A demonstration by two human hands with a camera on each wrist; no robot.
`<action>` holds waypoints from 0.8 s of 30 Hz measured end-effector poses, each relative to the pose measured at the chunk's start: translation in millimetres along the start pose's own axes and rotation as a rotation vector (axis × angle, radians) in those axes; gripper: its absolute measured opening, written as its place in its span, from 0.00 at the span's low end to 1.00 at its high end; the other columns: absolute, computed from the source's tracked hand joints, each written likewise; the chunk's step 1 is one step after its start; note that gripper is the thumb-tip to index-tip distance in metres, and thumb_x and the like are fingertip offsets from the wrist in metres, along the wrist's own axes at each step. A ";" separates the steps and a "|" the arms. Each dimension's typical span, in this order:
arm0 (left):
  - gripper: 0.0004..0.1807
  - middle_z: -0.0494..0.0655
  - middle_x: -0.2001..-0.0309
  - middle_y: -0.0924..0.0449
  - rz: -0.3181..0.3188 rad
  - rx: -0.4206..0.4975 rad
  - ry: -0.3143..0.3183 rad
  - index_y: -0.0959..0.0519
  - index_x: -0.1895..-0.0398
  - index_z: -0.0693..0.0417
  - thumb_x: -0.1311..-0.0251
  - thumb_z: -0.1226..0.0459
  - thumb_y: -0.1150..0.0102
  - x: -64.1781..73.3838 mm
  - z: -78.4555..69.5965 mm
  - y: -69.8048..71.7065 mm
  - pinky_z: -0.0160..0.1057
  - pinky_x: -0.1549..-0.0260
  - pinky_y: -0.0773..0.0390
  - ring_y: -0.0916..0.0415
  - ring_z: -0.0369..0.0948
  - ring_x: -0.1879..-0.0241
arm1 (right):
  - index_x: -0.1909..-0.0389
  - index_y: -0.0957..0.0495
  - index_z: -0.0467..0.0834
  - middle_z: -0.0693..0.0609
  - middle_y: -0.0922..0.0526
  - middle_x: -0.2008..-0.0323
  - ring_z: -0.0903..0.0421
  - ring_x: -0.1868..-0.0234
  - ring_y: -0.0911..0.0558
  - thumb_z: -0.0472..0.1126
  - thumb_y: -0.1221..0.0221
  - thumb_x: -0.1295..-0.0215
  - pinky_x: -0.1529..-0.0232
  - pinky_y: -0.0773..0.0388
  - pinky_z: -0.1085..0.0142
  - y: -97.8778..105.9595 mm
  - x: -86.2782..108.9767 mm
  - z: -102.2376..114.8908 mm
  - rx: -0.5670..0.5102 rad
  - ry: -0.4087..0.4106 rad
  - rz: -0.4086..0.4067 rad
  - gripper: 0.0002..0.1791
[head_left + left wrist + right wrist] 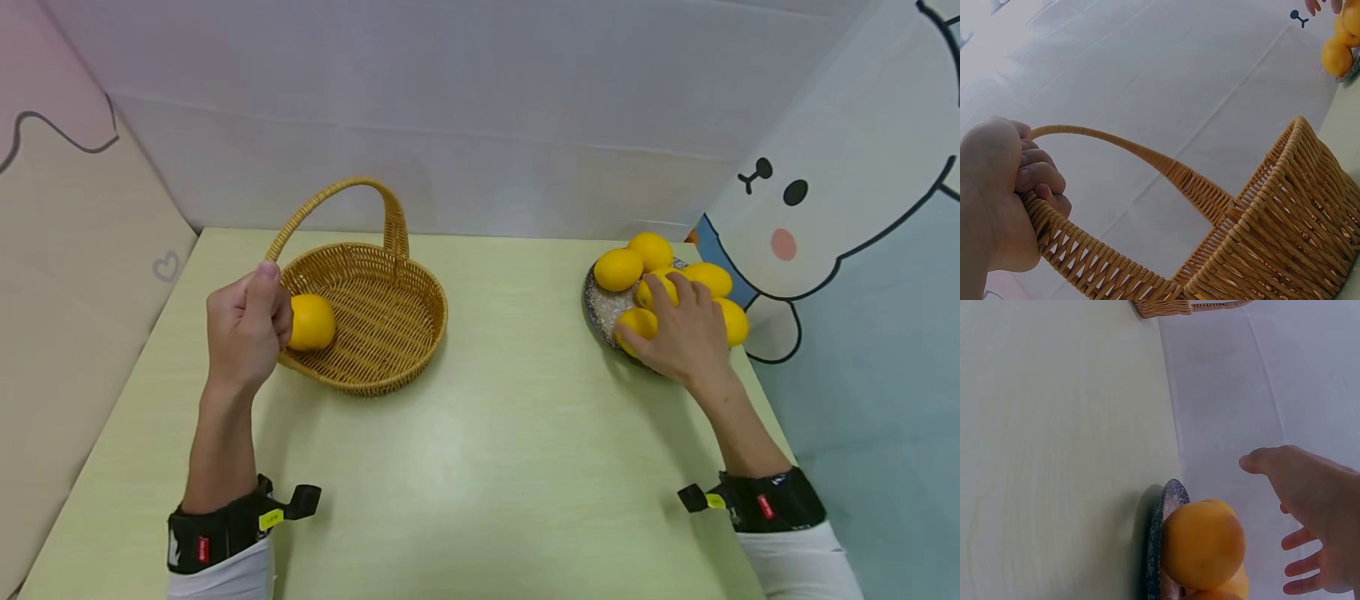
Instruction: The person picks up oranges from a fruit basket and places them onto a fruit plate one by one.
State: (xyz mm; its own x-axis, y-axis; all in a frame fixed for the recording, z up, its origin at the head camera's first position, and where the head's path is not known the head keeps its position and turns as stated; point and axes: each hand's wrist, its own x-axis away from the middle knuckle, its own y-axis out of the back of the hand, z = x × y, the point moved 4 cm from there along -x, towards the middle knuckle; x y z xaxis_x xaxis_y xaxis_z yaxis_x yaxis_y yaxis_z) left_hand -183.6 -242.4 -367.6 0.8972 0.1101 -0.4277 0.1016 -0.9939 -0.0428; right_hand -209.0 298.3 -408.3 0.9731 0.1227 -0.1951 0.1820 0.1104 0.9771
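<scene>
My left hand (243,329) grips the arched handle of a woven wicker basket (386,333). One yellow lemon (312,322) lies inside at the basket's left, partly hidden behind that hand. In the left wrist view the fingers curl round the handle (1104,136), and the basket wall (1285,212) slants away to the right. Over a dark-rimmed speckled plate (600,310) of several lemons (618,269), my right hand (686,333) reaches with fingers spread. The right wrist view shows this hand (1313,512) above and apart from the nearest lemon (1204,544), holding nothing.
Both the basket and the plate stand toward the back of a pale green table (480,467), the plate near its right edge. A white cloth wall (465,183) rises behind. Printed panels flank both sides, the right one with a cartoon face (795,192).
</scene>
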 end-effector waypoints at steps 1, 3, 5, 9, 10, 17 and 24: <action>0.34 0.43 0.87 0.44 0.002 -0.003 0.002 0.42 0.85 0.63 0.12 0.61 0.51 -0.1 0.0 0.2 0.37 0.91 0.54 0.49 0.38 0.90 | 0.19 0.32 0.42 0.26 0.31 0.22 0.19 0.27 0.30 0.62 0.32 0.30 0.35 0.28 0.20 3.3 -0.9 -0.1 -0.007 0.001 -0.012 0.46; 0.35 0.43 0.88 0.44 -0.004 -0.009 0.011 0.42 0.85 0.63 0.12 0.60 0.51 0.0 0.6 0.6 0.37 0.91 0.54 0.48 0.38 0.90 | 0.19 0.32 0.43 0.27 0.32 0.21 0.20 0.26 0.31 0.63 0.32 0.30 0.35 0.28 0.19 8.5 -2.4 -0.2 -0.016 0.012 -0.047 0.47; 0.34 0.43 0.87 0.43 -0.003 -0.002 0.015 0.42 0.85 0.64 0.12 0.61 0.51 0.1 0.7 0.5 0.38 0.91 0.53 0.48 0.38 0.90 | 0.19 0.32 0.43 0.28 0.31 0.22 0.21 0.27 0.30 0.64 0.33 0.31 0.36 0.27 0.20 12.0 -3.2 0.0 -0.015 0.030 -0.081 0.47; 0.34 0.43 0.87 0.43 -0.002 0.005 0.020 0.42 0.84 0.64 0.12 0.61 0.51 0.2 0.6 0.3 0.38 0.91 0.53 0.48 0.39 0.90 | 0.19 0.32 0.43 0.29 0.31 0.22 0.21 0.27 0.30 0.64 0.35 0.31 0.36 0.26 0.21 14.5 -3.6 0.7 -0.008 0.047 -0.095 0.47; 0.34 0.43 0.87 0.43 -0.002 0.003 0.022 0.42 0.84 0.64 0.12 0.61 0.51 0.4 0.5 0.3 0.38 0.91 0.53 0.48 0.39 0.90 | 0.19 0.33 0.44 0.29 0.32 0.22 0.21 0.26 0.30 0.64 0.35 0.31 0.36 0.27 0.21 14.4 -3.7 1.1 -0.009 0.047 -0.088 0.47; 0.34 0.44 0.87 0.43 -0.009 -0.017 0.034 0.41 0.84 0.64 0.11 0.60 0.51 0.7 0.5 0.5 0.38 0.91 0.52 0.49 0.39 0.90 | 0.18 0.33 0.44 0.28 0.31 0.21 0.21 0.23 0.31 0.63 0.34 0.30 0.32 0.28 0.21 9.3 -8.7 13.3 -0.028 0.093 -0.059 0.46; 0.34 0.43 0.87 0.42 -0.004 -0.023 0.027 0.41 0.84 0.63 0.11 0.59 0.51 0.3 0.1 0.1 0.38 0.91 0.52 0.47 0.39 0.90 | 0.15 0.34 0.46 0.31 0.33 0.17 0.26 0.19 0.33 0.63 0.33 0.27 0.27 0.30 0.23 0.9 -21.7 45.3 -0.102 0.180 -0.013 0.47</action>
State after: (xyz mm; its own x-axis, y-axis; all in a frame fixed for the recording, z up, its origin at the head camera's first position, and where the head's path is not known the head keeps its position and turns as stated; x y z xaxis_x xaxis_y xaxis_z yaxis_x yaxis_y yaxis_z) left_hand -183.4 -242.4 -367.9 0.9078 0.1145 -0.4035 0.1145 -0.9931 -0.0240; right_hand -223.5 251.0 -399.3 0.9283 0.2937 -0.2282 0.1699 0.2110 0.9626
